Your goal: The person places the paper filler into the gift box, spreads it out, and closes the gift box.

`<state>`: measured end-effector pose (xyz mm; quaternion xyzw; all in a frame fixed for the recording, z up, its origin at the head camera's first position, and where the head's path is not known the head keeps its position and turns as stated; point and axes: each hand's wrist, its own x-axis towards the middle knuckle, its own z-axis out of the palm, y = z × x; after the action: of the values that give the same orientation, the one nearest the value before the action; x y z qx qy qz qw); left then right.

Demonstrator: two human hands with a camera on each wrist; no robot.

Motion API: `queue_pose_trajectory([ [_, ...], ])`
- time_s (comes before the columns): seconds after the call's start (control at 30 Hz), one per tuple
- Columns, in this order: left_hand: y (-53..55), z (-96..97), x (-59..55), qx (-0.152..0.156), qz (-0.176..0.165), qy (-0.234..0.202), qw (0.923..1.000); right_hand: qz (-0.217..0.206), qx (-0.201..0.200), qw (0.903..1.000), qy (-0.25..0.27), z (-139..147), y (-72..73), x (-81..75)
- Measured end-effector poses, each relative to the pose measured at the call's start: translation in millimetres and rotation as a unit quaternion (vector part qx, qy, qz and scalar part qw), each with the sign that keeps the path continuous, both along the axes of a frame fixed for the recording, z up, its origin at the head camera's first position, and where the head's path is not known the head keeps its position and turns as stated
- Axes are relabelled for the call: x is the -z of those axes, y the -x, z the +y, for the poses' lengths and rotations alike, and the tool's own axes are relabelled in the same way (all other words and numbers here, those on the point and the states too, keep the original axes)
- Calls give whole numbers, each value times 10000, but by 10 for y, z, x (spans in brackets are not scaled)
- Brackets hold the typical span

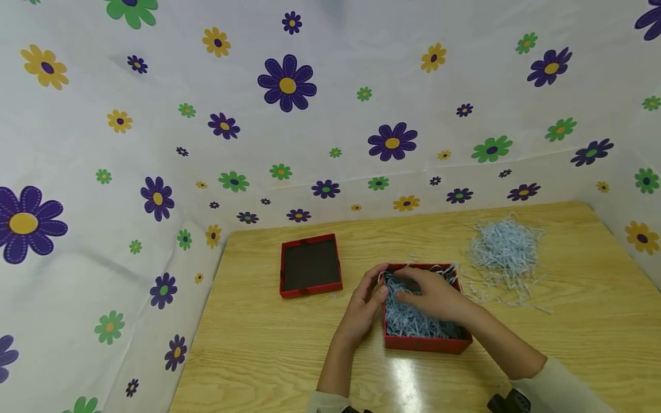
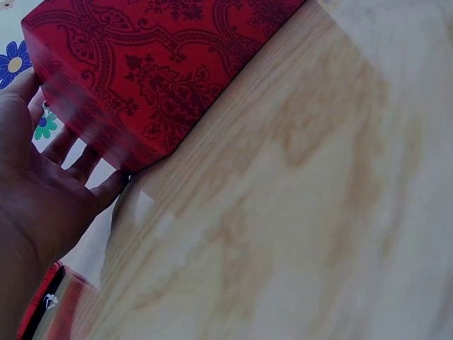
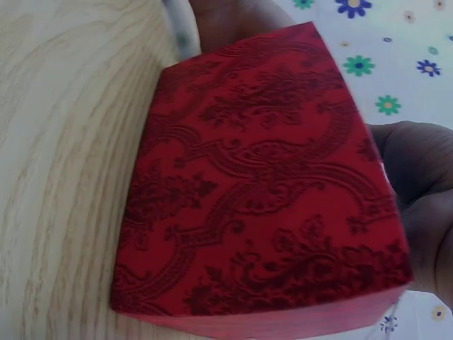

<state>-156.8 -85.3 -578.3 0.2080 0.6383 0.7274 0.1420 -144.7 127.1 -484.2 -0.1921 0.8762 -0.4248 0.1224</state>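
Note:
A red box [image 1: 428, 344] with a dark damask pattern stands on the table, filled with pale blue shredded paper [image 1: 420, 321]. My left hand [image 1: 361, 307] holds the box at its left side, thumb by the rim and fingers around the far left corner. In the left wrist view, the left hand's fingers [image 2: 83, 161] lie spread against the box wall. Over the shredded paper inside the box is my right hand [image 1: 431, 292], thumb apart from the fingers. Its fingertips touch the paper near the left wall, some of them hidden among the strands.
A red lid [image 1: 311, 288] with a dark inside lies upturned to the left of the box. At the back right is a loose heap of pale blue shredded paper [image 1: 506, 249], with stray strands near the box. Flower-printed cloth [image 1: 330, 115] surrounds the wooden table [image 1: 258, 344].

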Motion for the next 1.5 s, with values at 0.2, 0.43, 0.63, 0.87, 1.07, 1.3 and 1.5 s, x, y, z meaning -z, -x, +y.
queue_pose_trajectory([
  [0.2,-4,12,1,-24,14,-36,10000,-322,-174,9980,-520,-16,0,56],
  [0.43,-11,-1,-12,-39,-41,-63,10000,-297,-341,9976,-534,44,-48,-74],
  [0.63,0,-8,-2,-26,-32,-37,10000,-146,-40,9998,-102,136,-107,-328],
  [0.87,7,-16,18,-97,-18,-54,9999,-18,175,9998,-41,246,-71,-467],
  [1.07,0,-17,21,-51,-77,-122,9999,-193,80,9998,75,244,5,-363],
  [1.3,-10,-11,15,-43,-106,-77,9999,-304,-496,9982,134,134,70,-202],
  [1.5,4,5,13,-22,-84,-59,9999,-248,-938,9936,-582,52,128,-62],
])
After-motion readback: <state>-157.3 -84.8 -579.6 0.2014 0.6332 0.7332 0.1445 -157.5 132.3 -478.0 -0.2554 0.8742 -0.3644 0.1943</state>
